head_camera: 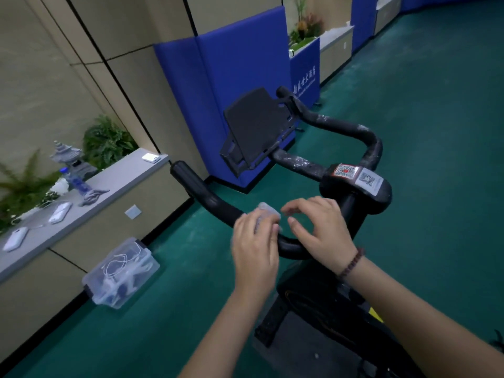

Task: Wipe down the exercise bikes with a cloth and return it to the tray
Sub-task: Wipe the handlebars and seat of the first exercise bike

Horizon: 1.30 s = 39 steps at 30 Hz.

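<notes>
Over the near bar of the bike's handlebar [218, 205], the left hand [255, 241] pinches a small pale cloth [268, 214] at its fingertips. The right hand [317, 227] hovers just beside, fingers spread loose, holding nothing.

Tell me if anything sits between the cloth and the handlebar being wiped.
Nothing visible does. The left hand presses the cloth straight onto the near handlebar; the right hand hovers open beside it.

Green floor [409, 105], exercise bike [313, 309], clear plastic bin [122, 276], blue padded column [240, 77]
</notes>
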Each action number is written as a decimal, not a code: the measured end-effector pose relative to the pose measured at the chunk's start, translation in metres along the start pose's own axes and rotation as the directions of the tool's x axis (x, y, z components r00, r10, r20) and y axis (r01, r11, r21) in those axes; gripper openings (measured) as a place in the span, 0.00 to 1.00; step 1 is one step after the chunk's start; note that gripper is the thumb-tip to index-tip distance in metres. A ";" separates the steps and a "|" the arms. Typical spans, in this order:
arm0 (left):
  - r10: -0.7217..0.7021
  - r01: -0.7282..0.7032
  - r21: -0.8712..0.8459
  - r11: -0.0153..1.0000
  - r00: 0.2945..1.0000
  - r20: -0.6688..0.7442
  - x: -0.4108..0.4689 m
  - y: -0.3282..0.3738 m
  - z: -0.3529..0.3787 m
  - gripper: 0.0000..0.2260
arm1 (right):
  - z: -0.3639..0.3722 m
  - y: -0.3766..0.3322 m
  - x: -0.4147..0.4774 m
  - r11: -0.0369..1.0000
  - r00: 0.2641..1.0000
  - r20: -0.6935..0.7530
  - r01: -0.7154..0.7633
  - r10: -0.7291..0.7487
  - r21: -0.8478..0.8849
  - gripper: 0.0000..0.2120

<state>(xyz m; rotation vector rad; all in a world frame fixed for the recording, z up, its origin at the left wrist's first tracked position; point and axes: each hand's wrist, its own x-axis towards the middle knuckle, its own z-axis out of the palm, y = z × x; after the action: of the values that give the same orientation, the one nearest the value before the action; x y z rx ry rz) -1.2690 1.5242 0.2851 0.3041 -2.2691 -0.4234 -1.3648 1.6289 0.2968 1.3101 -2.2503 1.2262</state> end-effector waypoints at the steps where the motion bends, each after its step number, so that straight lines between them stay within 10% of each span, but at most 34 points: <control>1: -0.021 0.021 -0.003 1.000 1.000 -0.022 -0.005 0.013 0.005 0.11 | -0.005 0.004 -0.003 0.997 0.999 -0.033 0.000 0.002 0.079 0.13; 10: -0.270 0.270 0.128 0.954 0.963 -0.023 -0.019 0.093 0.041 0.15 | -0.038 0.047 -0.036 0.965 0.999 -0.028 0.052 -0.046 0.259 0.12; 16: -0.470 0.473 -0.041 0.880 0.880 0.067 -0.019 0.136 0.058 0.38 | -0.048 0.052 -0.039 0.898 0.988 0.081 0.084 -0.131 0.432 0.18; 23: -0.551 0.566 -0.296 0.770 0.823 0.141 -0.004 0.156 0.047 0.27 | -0.040 0.069 -0.032 0.980 0.970 0.162 0.166 -0.182 0.108 0.22; 32: -0.628 0.543 -0.318 0.777 0.709 -0.322 -0.026 0.112 -0.008 0.12 | -0.016 0.025 -0.019 0.937 0.915 0.202 0.332 -0.348 0.111 0.19; 39: -0.690 0.589 -0.361 0.723 0.641 -0.336 -0.029 0.074 -0.033 0.11 | 0.030 -0.020 -0.003 0.908 0.878 0.316 0.407 -0.359 -0.100 0.30</control>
<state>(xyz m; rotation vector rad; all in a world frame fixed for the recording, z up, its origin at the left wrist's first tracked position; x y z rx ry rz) -1.2315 1.5953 0.3161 1.0116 -1.5681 -0.8676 -1.3412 1.6031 0.2877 1.8569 -2.0667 0.7310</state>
